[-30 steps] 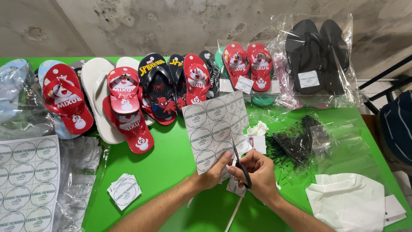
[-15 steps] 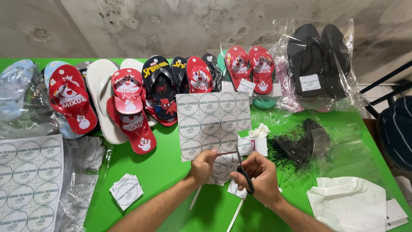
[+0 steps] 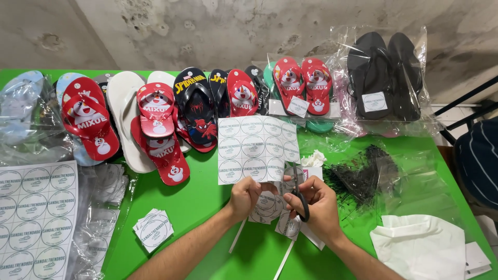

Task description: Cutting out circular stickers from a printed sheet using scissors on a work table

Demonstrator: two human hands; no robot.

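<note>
We see the left hand (image 3: 245, 196) pinching the lower edge of a paper sticker sheet (image 3: 256, 149) (round labels in a grid), held upright over the glossy green table (image 3: 197, 207). The right hand (image 3: 317, 203) has fingers curled through black-handled scissors (image 3: 299, 191), blades up into the sheet. A cut label stack (image 3: 153, 229) lies left; rubber flip-flops (image 3: 155, 129) line the back.

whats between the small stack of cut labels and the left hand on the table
Only bare green table in the head view. The stack of cut labels lies apart from the left hand, which holds the label sheet.
</note>
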